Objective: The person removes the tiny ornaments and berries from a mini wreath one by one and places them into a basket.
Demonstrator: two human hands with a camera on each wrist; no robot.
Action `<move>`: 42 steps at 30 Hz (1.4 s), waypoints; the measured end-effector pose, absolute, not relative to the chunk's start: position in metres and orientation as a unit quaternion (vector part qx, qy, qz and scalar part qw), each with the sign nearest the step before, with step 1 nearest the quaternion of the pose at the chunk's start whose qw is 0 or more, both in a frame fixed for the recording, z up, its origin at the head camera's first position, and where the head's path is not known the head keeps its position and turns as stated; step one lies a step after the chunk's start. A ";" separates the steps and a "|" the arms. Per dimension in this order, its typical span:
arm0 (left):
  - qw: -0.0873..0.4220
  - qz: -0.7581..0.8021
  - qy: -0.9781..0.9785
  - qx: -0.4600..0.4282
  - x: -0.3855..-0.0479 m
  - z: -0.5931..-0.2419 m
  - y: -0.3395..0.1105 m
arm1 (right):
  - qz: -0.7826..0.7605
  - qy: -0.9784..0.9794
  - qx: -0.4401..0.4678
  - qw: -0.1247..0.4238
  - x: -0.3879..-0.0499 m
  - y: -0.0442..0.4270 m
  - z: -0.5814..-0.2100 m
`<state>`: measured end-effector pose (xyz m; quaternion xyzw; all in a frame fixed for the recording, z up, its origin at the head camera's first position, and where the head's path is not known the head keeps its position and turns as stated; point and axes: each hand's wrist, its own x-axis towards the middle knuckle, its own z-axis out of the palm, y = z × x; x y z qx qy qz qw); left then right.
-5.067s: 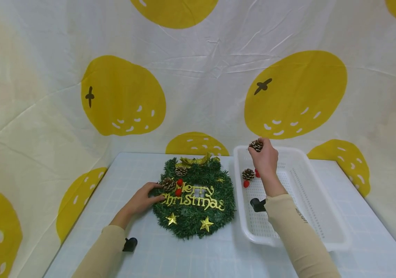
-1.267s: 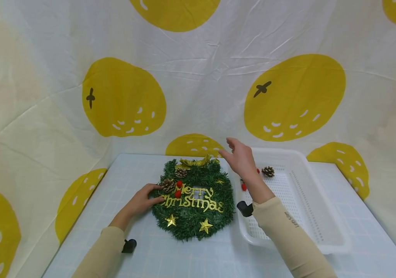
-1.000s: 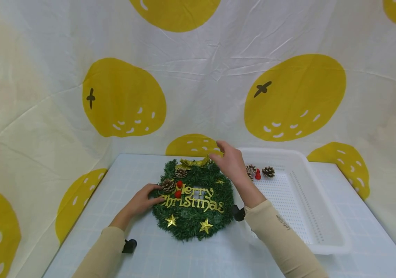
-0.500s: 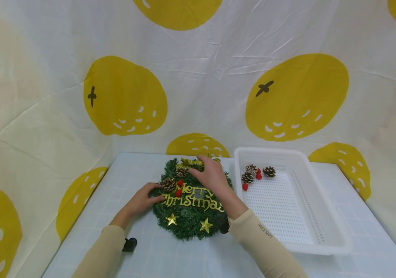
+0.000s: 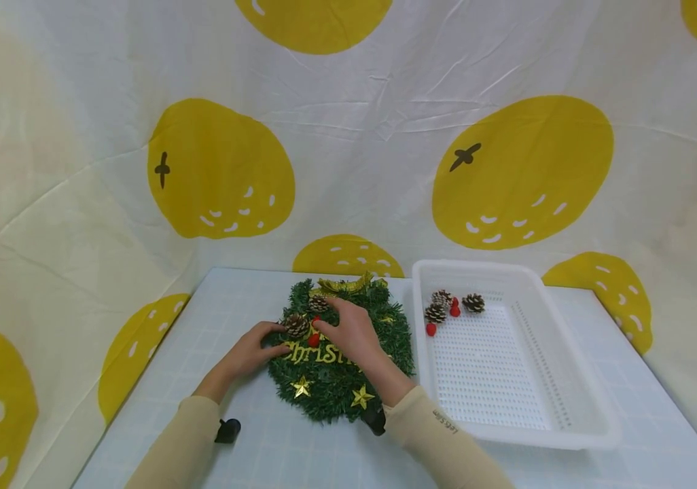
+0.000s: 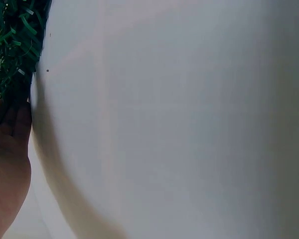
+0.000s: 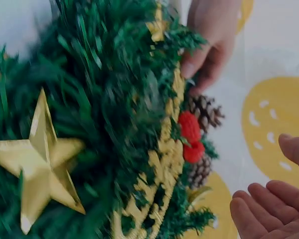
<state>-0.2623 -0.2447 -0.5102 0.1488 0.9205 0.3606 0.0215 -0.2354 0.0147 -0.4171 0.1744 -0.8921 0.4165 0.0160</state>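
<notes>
R grip (image 5: pixel 356 331) moved left (abv. wreath (image 5: pixel 331 384))

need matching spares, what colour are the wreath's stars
Gold; the stars show best in the right wrist view.

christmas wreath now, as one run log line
left hand: holding christmas wreath | right hand: empty, above wreath | white basket: pinecones, red berries

Passable at right, over the white perforated plastic basket (image 5: pixel 495 370) — blocked at the round green tinsel wreath (image 5: pixel 331 394) by bare left hand (image 5: pixel 251 353) and bare right hand (image 5: pixel 354 334).
</notes>
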 end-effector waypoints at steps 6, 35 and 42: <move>0.023 0.358 0.922 0.147 -0.263 -0.513 -0.245 | 0.440 -0.882 0.169 0.011 -0.230 0.008 -0.434; 0.016 0.355 0.921 0.157 -0.263 -0.516 -0.246 | 0.347 -0.915 0.190 0.074 -0.233 -0.011 -0.475; 0.016 0.358 0.920 0.158 -0.262 -0.514 -0.247 | 0.310 -0.928 0.187 0.089 -0.234 -0.015 -0.477</move>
